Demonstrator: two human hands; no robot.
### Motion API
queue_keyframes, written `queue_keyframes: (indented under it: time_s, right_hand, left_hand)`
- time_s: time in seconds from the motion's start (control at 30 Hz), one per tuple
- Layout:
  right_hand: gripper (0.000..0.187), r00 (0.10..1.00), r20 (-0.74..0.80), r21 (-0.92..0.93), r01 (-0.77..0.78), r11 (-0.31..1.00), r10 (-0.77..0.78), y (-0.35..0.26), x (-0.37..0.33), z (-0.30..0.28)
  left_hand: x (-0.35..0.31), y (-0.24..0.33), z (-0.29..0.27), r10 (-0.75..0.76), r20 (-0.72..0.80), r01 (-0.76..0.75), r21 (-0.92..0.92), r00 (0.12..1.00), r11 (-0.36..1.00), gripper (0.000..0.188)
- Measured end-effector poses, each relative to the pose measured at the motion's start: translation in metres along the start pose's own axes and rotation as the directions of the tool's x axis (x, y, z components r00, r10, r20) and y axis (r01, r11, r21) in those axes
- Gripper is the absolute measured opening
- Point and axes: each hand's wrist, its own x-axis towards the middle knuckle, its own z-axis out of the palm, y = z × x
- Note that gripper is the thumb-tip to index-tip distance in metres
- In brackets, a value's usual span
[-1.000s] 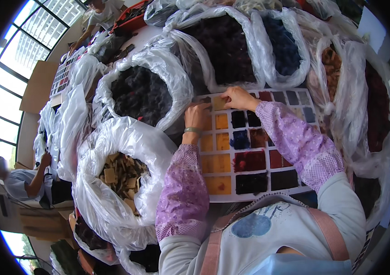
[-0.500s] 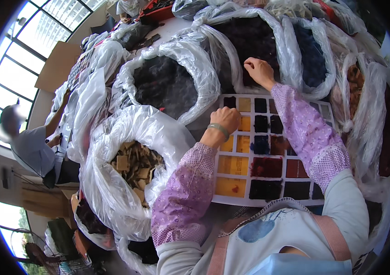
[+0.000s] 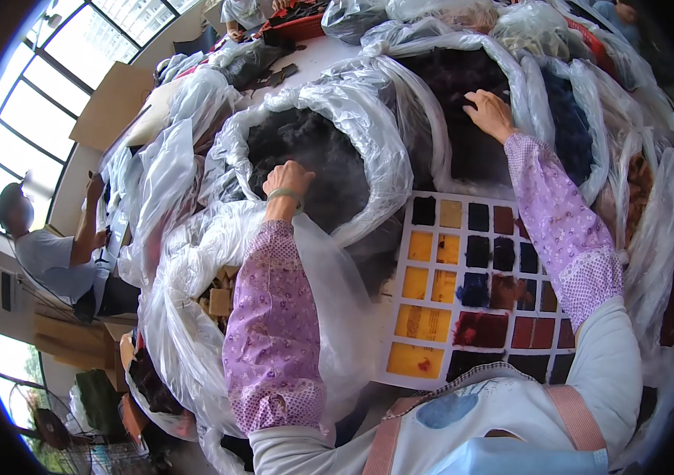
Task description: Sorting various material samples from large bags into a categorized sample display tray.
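My left hand (image 3: 288, 179) is raised at the near edge of a plastic-lined opening full of dark grey fluffy pieces (image 3: 309, 150). Its fingers are curled in, and whatever they hold is hidden. A greenish band circles that wrist. Farther right, my right hand (image 3: 491, 115) hangs over another lined opening, which holds blackish material (image 3: 460, 75). The fingers there are bent with gaps between them, and nothing shows in them. Below both hands lies a white grid board (image 3: 382, 348) whose cells hold yellow, black, blue, brown and dark red pieces.
Tan blocks (image 3: 220, 302) fill a bag at the left, partly covered by clear plastic (image 3: 182, 277). Dark blue material (image 3: 571, 131) sits in a bag at the right. A red tray (image 3: 296, 30) stands far back. A person (image 3: 52, 253) works at the left.
My left hand has moved left and up, off the board to the grey pieces' opening. My right hand's fingers have loosened. The view has shifted, and more of the board shows.
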Motion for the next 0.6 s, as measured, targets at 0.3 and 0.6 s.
queue_keyframes:
  time_s: [0.3,0.6]
  right_hand:
    - [0.023,0.934,-0.358,0.058,0.022,0.998,0.000,0.016,-0.001,-0.028]
    - [0.022,0.988,0.156,-0.208,0.025,0.978,0.009,0.023,-0.031,-0.053]
  left_hand:
    - [0.000,0.019,-0.016,0.020,-0.298,-0.108,-0.281,0.954,0.954,0.023]
    - [-0.019,-0.004,-0.015,0.070,-0.393,-0.141,-0.154,0.917,0.978,0.029]
